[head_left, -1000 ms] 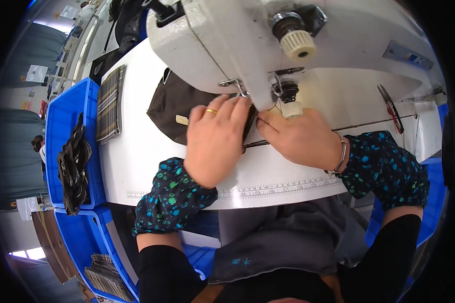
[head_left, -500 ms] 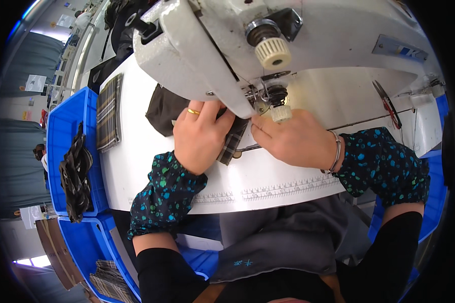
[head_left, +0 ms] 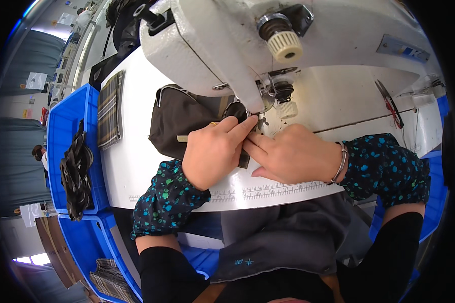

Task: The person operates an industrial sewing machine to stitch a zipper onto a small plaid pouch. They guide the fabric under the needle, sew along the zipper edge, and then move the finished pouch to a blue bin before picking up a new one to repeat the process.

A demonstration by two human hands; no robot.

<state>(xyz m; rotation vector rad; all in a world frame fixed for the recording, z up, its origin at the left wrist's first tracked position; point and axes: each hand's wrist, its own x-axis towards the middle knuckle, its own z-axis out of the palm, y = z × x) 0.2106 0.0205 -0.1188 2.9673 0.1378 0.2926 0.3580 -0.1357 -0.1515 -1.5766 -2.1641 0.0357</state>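
Observation:
A white sewing machine [head_left: 207,50] stands over the table [head_left: 129,166]. Below its needle area lies a dark brown fabric piece [head_left: 174,121] with a metal zipper [head_left: 232,105]. My left hand [head_left: 212,151], a gold ring partly showing, presses on this fabric, fingertips close together just in front of the needle. My right hand [head_left: 293,151] is beside it, fingers bent and closed at the fabric's edge, touching near the left fingertips; what they pinch is partly hidden.
Folded plaid fabric [head_left: 110,108] lies at left. Blue bins [head_left: 55,141] hold dark pieces [head_left: 76,171] and plaid cloths [head_left: 111,280]; another blue bin [head_left: 429,212] is at right. Scissors [head_left: 389,103] lie right of the machine. A ruler [head_left: 288,191] runs along the front edge. A person [head_left: 43,156] is in the background.
Both hands have shifted lower, toward me, and the left one has moved right since half a second ago. The zipper and more brown fabric now show left of the needle.

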